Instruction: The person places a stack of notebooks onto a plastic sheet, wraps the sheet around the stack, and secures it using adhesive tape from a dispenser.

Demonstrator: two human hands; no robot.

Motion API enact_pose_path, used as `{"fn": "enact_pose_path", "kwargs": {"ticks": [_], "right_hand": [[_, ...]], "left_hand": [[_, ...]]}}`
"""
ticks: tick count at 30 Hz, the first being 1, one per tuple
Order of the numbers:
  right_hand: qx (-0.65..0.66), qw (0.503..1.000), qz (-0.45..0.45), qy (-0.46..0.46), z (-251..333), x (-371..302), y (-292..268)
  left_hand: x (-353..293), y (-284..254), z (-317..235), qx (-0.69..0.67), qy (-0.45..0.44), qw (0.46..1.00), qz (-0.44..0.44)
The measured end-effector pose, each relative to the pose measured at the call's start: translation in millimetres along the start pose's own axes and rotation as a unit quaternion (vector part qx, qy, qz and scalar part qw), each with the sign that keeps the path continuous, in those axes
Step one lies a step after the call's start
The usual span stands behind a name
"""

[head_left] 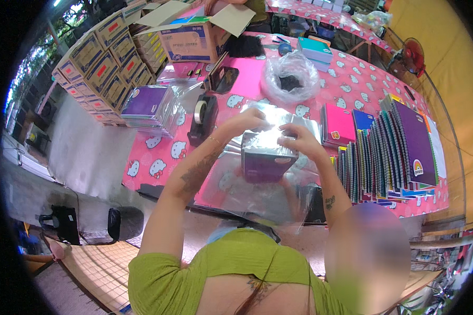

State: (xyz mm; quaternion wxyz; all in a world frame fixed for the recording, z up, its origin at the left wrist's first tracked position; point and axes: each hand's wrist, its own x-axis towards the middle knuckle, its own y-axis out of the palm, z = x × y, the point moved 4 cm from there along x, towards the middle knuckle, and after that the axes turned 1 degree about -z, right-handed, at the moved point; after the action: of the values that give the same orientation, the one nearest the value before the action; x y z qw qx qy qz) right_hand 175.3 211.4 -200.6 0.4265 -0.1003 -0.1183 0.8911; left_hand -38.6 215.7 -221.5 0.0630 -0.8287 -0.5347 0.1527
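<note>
In front of me, near the table edge, stands a purple-covered stack of notebooks in a loose transparent plastic bag. Glare hides part of the stack's top. My left hand is at the stack's far left corner, its fingers bent closed on the shiny plastic. On the right of the top, my right hand has its fingers curled onto the same film. Left of my left forearm is a black tape dispenser with a tape roll. More plastic sleeves lie flat under and behind the stack.
Several spiral notebooks stand in a leaning row on the right, beside pink notebooks. Wrapped purple notebooks are piled left. Beyond lie a bundle of plastic bags, a phone and an open carton. Stacked boxes rise far left.
</note>
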Motion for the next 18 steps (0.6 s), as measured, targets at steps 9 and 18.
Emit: {"fn": "enact_pose_path", "kwargs": {"ticks": [9, 18], "right_hand": [[0.024, 0.998, -0.053, -0.020, -2.7, -2.2, 1.1], [0.031, 0.998, -0.059, -0.006, -14.0, -4.7, -5.1]], "left_hand": [[-137.6, -112.9, 106.8, 0.305, -0.010, 0.813, -0.496], [-148.5, -72.2, 166.1, -0.321, 0.032, 0.795, -0.514]]}}
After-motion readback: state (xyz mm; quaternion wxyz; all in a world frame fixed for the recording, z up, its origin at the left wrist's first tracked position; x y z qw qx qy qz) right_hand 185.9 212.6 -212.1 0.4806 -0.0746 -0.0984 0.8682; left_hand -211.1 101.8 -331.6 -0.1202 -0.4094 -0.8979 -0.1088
